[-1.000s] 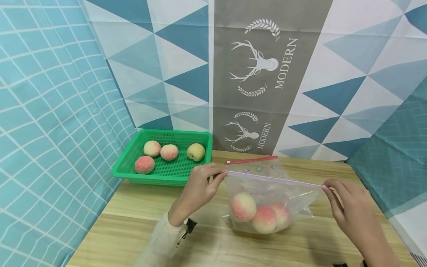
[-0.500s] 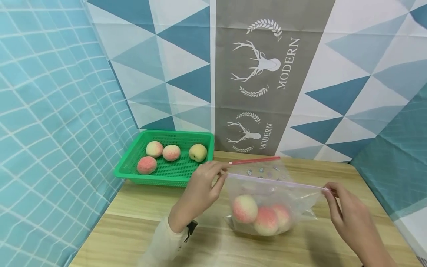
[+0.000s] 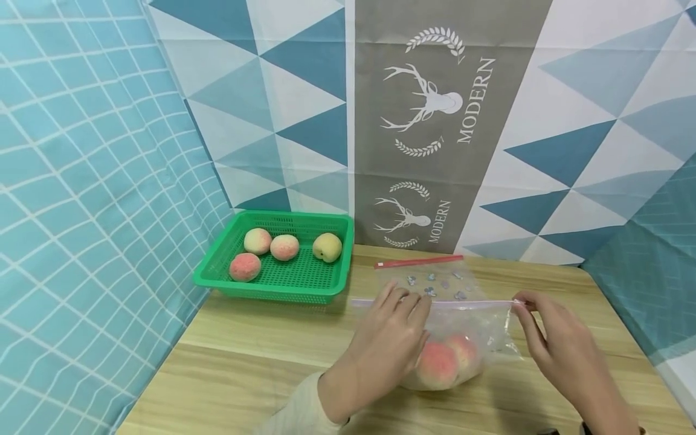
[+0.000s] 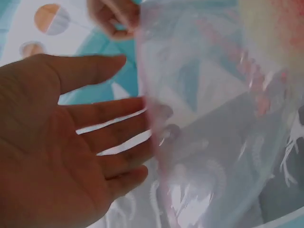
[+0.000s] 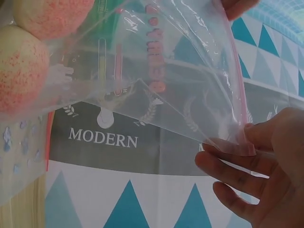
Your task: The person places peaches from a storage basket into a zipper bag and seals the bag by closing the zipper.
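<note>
A see-through zip bag [image 3: 495, 329] is over the desk [image 3: 228, 368], to the right of the green basket [image 3: 272, 295] and nearer to the person. Its plastic is thin, a bit cloudy and full of little creases, with bright shiny spots where the light hits. A pale purple strip [image 3: 467, 304] runs along the top in an almost straight line. In the right wrist view, red letters [image 5: 156, 57] show on the bag's side, too blurry to read. Two peaches [image 3: 437, 365] show through the plastic, snug against each other down at the bottom. They are round and creamy, with pink-red patches made of tiny specks. I cannot tell if the bottom of the bag touches the desk. The right hand [image 3: 565, 347] pinches the top corner between thumb and finger, with its other fingers loose. The left hand [image 3: 388, 338] has its fingers long and spread a little, its thumb sticking out apart, and it grips nothing; it is at the purple strip, and some of its fingertips show through the plastic. Just behind lies another clear bag [image 3: 443, 281], flat on the desk, with small blue flowers on it and a red strip [image 3: 418, 261] at its far end. In the basket sit three pinkish peaches [image 3: 245, 267] and one yellow fruit [image 3: 327, 248].
</note>
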A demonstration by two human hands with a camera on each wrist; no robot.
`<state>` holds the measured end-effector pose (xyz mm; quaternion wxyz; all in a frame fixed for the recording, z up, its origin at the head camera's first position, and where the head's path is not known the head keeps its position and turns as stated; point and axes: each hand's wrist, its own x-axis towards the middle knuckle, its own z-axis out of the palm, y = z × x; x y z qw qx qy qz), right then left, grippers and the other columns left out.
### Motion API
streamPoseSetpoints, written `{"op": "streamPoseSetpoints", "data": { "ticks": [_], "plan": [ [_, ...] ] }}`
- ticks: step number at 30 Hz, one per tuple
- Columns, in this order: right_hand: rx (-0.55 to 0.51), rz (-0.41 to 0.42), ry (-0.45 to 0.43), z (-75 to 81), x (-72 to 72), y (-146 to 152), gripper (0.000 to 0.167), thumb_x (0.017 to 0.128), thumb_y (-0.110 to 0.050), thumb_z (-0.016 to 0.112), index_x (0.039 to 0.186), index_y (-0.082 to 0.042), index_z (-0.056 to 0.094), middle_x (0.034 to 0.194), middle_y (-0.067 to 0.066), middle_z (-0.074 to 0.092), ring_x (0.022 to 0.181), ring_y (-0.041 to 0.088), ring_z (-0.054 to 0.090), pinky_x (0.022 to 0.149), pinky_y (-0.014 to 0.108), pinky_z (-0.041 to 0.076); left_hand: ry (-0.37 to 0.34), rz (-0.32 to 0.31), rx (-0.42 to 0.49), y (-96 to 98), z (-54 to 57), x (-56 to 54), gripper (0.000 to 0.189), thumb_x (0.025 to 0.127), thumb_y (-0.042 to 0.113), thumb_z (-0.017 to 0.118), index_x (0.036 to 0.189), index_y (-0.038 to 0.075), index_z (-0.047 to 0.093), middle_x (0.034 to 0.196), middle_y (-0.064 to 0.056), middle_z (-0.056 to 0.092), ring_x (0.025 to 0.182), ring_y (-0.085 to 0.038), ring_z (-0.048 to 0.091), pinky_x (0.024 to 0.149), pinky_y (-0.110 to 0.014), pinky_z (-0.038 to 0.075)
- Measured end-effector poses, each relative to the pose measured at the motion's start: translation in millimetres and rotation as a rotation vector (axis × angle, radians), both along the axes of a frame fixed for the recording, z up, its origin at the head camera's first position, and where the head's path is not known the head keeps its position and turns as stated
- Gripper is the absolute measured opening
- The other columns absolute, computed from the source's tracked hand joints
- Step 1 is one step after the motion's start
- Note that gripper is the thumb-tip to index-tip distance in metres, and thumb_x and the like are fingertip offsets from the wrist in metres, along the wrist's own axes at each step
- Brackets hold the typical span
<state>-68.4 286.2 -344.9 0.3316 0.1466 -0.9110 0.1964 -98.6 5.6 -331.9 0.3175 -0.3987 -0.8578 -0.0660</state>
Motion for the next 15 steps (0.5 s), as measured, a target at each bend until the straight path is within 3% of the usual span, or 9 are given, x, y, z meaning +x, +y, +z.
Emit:
{"op": "streamPoseSetpoints", "data": {
  "ticks": [3,7,11,13,15],
  "plan": [
    [-0.033,0.035,0.008,-3.6,-2.6,2,0.018,0.09,0.003,0.068,0.106,-0.002,0.063,0.093,0.01,0.068,0.092,0.034,0.06,0.084,0.049,0.041,0.017,0.011,0.006,11.3,-4.7,-7.8,0.025,0.083,0.009,0.069,0.108,0.009,0.068,0.095,-0.002,0.068,0.095,-0.021,0.062,0.107,-0.038,0.041],
    [-0.123,0.078,-0.011,-11.6,-12.6,13,0.012,0.096,-0.001,0.061,0.105,-0.008,0.065,0.093,0.001,0.067,0.094,0.017,0.059,0.086,0.035,0.04,-0.01,-0.044,0.078,16.1,-10.2,-14.3,0.018,0.082,-0.003,0.065,0.095,0.01,0.069,0.086,0.0,0.063,0.085,-0.017,0.062,0.091,-0.032,0.048],
    [-0.297,0.134,-0.102,-31.2,-39.2,30,0.024,0.105,-0.006,0.042,0.108,-0.006,0.066,0.092,0.001,0.067,0.089,0.001,0.057,0.082,0.014,0.039,0.017,-0.098,0.159,21.7,-13.2,-16.2,0.017,0.087,-0.005,0.062,0.09,0.011,0.068,0.081,0.002,0.061,0.078,-0.014,0.061,0.078,-0.028,0.048],
    [-0.346,0.151,-0.174,-44.7,-53.9,36,0.029,0.107,-0.01,0.038,0.108,-0.004,0.066,0.09,0.004,0.068,0.086,0.003,0.06,0.079,0.013,0.043,0.057,-0.117,0.192,23.8,-13.6,-18.2,0.016,0.087,-0.004,0.064,0.087,0.011,0.068,0.08,0.003,0.061,0.077,-0.013,0.061,0.076,-0.027,0.048],
    [-0.33,0.147,-0.248,-57.6,-66.6,37,0.028,0.107,-0.015,0.041,0.108,-0.003,0.066,0.092,0.007,0.069,0.085,0.01,0.063,0.076,0.019,0.049,0.09,-0.146,0.226,24.8,-13.4,-21.0,0.013,0.086,-0.002,0.067,0.086,0.011,0.068,0.08,0.003,0.062,0.077,-0.012,0.062,0.074,-0.027,0.048]
  ]
}}
